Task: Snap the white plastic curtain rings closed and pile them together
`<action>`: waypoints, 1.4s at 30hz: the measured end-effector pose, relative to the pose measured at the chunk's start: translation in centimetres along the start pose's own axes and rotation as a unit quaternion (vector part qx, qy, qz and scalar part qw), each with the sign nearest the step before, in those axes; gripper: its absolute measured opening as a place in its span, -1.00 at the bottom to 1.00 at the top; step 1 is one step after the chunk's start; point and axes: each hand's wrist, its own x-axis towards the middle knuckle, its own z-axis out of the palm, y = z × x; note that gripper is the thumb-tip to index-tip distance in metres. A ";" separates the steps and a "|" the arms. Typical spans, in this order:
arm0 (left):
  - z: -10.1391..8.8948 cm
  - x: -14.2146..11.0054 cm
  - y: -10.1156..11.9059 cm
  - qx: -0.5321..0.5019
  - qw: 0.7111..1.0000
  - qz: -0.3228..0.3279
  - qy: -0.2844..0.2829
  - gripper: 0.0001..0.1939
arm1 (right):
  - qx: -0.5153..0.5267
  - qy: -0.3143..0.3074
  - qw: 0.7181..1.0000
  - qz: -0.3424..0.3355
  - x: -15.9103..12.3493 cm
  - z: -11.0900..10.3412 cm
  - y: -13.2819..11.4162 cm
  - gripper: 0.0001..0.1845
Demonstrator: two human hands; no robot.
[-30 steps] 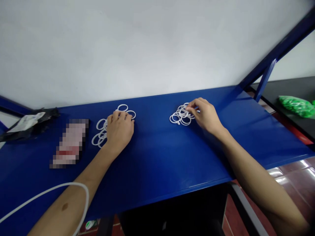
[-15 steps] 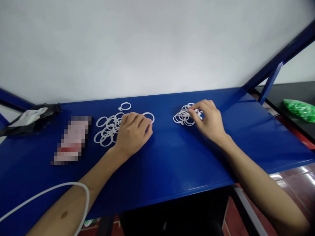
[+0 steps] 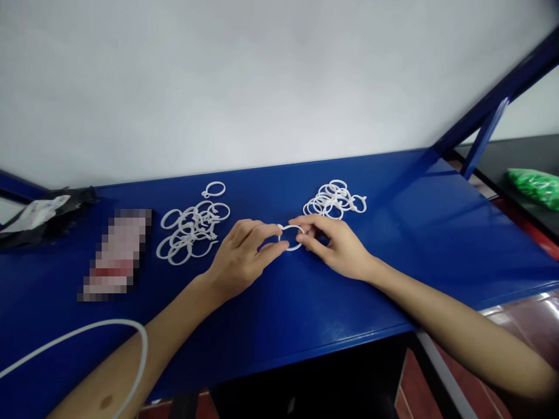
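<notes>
A single white plastic ring (image 3: 291,237) is pinched between both hands above the middle of the blue shelf (image 3: 437,233). My left hand (image 3: 240,256) grips its left side with thumb and forefinger. My right hand (image 3: 334,247) grips its right side the same way. A loose pile of white rings (image 3: 192,230) lies to the left of my left hand. A tighter pile of white rings (image 3: 334,199) lies just behind my right hand.
A blurred rectangular object (image 3: 116,253) lies on the shelf at the left, with a black packet (image 3: 41,218) beyond it. A white cable (image 3: 78,337) loops over my left forearm. A green bag (image 3: 535,187) sits on a dark surface at the right.
My left hand left the left pile with one ring and moved to the centre. My right hand left the right pile and came to meet it; both now hold that ring.
</notes>
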 end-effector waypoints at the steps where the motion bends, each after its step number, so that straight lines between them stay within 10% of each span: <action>1: 0.0 0.0 0.0 0.004 1.000 -0.007 0.000 -0.81 | 0.026 0.006 1.000 0.014 0.0 0.0 -0.1 -0.75; 12: 0.3 0.1 0.4 -0.012 0.995 -0.094 -0.030 -0.90 | 0.147 0.010 0.986 0.074 -0.2 0.6 -0.2 -0.78; 19: 0.9 -0.2 1.3 -0.004 0.989 -0.133 -0.059 -0.50 | 0.178 -0.027 0.979 0.099 -0.6 1.3 0.1 -0.77; 30: 1.3 -0.4 2.0 -0.018 0.985 -0.073 -0.152 -0.48 | 0.022 -0.038 0.999 -0.017 -0.4 1.3 -0.1 -0.85; 38: 1.5 -0.8 2.4 -0.153 0.967 -0.128 -0.161 -0.08 | -0.017 -0.034 0.992 -0.124 -0.9 1.0 0.0 -0.75; 42: 1.5 -0.9 2.1 -0.192 0.959 -0.147 -0.148 -0.19 | -0.038 -0.024 0.989 -0.139 -0.7 0.8 0.0 -0.90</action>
